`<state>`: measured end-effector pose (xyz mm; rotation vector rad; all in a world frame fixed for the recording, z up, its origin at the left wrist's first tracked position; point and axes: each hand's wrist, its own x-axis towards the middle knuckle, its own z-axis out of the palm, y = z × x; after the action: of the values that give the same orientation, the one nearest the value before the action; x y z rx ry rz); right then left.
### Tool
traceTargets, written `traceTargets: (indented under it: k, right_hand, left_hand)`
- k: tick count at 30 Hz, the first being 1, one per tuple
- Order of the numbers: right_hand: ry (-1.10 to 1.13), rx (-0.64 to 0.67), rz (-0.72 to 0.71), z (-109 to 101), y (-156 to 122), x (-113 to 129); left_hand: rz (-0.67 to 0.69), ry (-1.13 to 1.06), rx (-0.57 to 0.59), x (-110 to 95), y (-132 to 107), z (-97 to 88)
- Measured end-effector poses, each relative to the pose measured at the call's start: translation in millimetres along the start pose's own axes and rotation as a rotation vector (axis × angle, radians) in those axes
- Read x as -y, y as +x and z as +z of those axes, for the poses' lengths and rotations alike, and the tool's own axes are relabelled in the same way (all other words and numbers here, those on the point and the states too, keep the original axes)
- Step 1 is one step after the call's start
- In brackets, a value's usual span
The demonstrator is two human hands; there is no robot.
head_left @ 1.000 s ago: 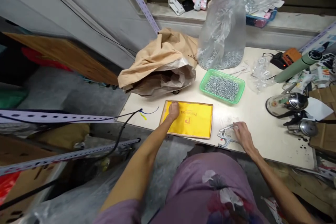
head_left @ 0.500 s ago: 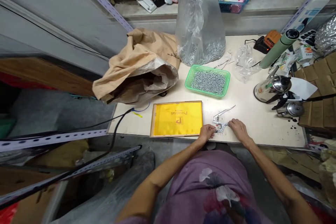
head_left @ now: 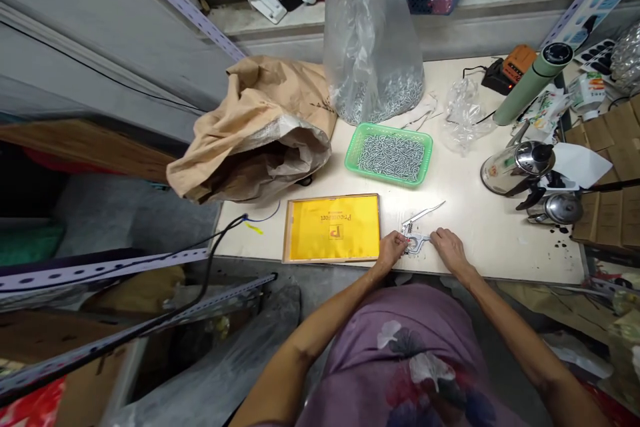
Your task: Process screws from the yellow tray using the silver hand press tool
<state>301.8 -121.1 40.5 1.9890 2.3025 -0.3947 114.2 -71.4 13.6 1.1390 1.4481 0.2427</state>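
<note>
A silver metal hand tool (head_left: pixel 415 245) lies at the table's front edge. It has a long thin lever, a small spring and a rounded, open frame; its exact kind is unclear. My left hand (head_left: pixel 392 251) is closed in a pinch at the tool's left end, beside a tiny red spot. Whether a small part sits between those fingertips is hidden. With closed fingers, my right hand (head_left: pixel 451 251) grips the end of the tool's right-hand arm. Just left of my left hand is a shallow tray (head_left: pixel 286 230) with a yellow printed sheet (head_left: pixel 310 233) in it.
Behind the tool stands a green basket (head_left: pixel 350 163) of small metal screws. Farther back are a clear bag (head_left: pixel 373 47) of similar screws and an open brown paper sack (head_left: pixel 270 127). Glass pot (head_left: pixel 505 170), metal pot (head_left: pixel 557 209) and green flask (head_left: pixel 530 87) occupy the right side.
My left hand has moved slightly up against the tool's left end. The right hand keeps its grip. The whole view has shifted a little with my head.
</note>
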Motion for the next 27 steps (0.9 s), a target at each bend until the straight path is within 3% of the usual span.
traceTargets:
  k: [12, 17, 27]
  right_hand:
    - [0.041, -0.033, 0.013, 1.2, -1.2, 1.5]
    - [0.055, -0.067, 0.042, 3.3, -3.2, 4.5]
    - [0.062, -0.056, 0.056, 2.3, -2.9, 5.3]
  left_hand:
    - [-0.01, 0.15, 0.145, -13.0, 2.2, -12.4]
    - [0.058, 0.244, 0.178, -16.4, 5.7, -15.6]
    - [0.074, 0.365, 0.129, -16.8, 5.4, -12.4]
